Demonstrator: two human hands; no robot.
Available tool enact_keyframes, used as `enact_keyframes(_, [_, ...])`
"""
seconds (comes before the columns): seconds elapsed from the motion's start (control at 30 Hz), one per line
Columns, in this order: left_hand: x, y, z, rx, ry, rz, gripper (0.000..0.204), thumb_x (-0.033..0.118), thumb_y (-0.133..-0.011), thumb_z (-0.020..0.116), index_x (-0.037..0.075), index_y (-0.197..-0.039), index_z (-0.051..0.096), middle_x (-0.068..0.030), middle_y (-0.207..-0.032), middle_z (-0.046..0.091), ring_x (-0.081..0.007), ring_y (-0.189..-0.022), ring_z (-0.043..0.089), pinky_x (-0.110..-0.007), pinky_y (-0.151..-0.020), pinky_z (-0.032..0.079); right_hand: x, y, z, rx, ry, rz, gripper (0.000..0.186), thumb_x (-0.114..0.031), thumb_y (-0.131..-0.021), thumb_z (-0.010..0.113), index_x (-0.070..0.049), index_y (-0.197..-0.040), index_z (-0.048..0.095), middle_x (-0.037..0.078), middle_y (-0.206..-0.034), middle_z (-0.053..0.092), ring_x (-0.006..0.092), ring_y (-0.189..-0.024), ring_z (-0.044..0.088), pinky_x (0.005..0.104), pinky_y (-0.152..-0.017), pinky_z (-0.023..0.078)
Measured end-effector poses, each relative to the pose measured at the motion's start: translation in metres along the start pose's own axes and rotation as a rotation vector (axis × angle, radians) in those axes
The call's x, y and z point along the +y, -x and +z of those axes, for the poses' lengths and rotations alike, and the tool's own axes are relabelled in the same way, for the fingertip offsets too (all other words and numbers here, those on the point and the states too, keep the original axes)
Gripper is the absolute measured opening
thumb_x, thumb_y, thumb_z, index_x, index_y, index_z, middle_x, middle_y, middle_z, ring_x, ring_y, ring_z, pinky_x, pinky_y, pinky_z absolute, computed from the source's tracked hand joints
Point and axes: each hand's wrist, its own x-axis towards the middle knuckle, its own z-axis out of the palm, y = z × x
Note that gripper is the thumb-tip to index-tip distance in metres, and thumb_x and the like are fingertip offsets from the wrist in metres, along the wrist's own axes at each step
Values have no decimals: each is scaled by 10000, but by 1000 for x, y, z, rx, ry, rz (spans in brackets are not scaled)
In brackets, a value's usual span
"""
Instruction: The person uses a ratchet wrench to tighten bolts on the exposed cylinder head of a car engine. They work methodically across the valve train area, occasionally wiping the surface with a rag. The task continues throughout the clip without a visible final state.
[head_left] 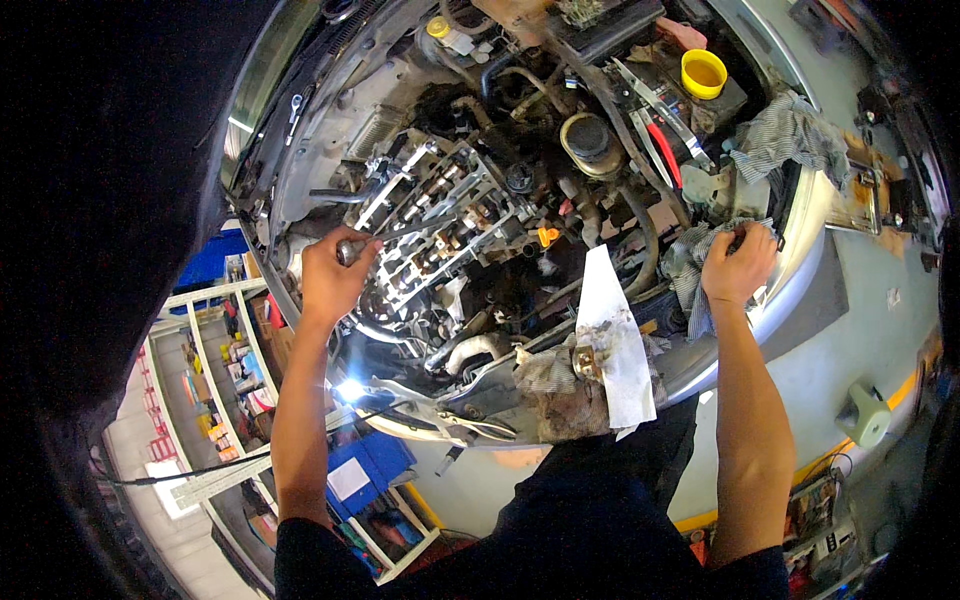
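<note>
My left hand [335, 275] is closed round a long metal tool with a rounded shiny end. The tool's thin shaft [415, 228] reaches right across the opened engine head [440, 225], where shafts and caps lie exposed. At the front right edge of the engine bay, my right hand [740, 265] is curled on a grey striped rag [690, 268]. Something dark shows under its fingers, too hidden to name. Between my arms, a white paper sheet [615, 345] lies over the front edge, with a small brownish metal part [588, 362] and a dirty rag [548, 375] beside it.
Red-handled pliers [664, 155], a yellow cup [703, 75] and another striped rag [790, 140] lie at the right. A ratchet [294, 108] rests at the far left. A lit lamp [350, 390] shines near the front edge. Shelves [205, 385] stand at the left.
</note>
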Motion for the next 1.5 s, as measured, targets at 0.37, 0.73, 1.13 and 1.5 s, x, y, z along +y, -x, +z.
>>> enact_keyframes(0.37, [21, -23, 5, -44, -39, -3, 245, 239, -916, 859, 13, -974, 785, -101, -696, 702, -139, -581, 556, -330, -595, 464, 1, 0, 1, 34, -11, -16, 216, -197, -853, 671, -62, -1017, 633, 135, -1018, 638, 382, -1009, 582, 511, -879, 432])
enact_keyframes(0.73, [68, -34, -2, -178, -189, 218, 297, 318, -934, 811, 31, -998, 776, -235, -790, 732, -403, -702, 719, -465, -704, 548, -1, 0, -1, 25, -3, -6, 234, -210, -864, 662, -45, -1027, 630, 161, -1042, 632, 400, -1021, 575, 506, -893, 438])
enact_keyframes(1.13, [-9, -56, 0, -133, -22, -102, 505, 466, -985, 760, -28, -884, 773, -222, -790, 749, -344, -781, 766, -449, -762, 561, 1, 0, 1, -10, -19, -4, 259, -227, -865, 664, -30, -1028, 621, 171, -1049, 625, 398, -1021, 570, 521, -893, 433])
enact_keyframes(1.5, [-3, -72, -20, -192, -306, 538, 293, 170, -903, 810, 63, -1163, 725, -231, -965, 747, -464, -868, 702, -426, -771, 552, 0, -1, 0, -10, -24, 5, 258, -217, -858, 668, -30, -1032, 625, 171, -1052, 629, 399, -1022, 572, 512, -891, 442])
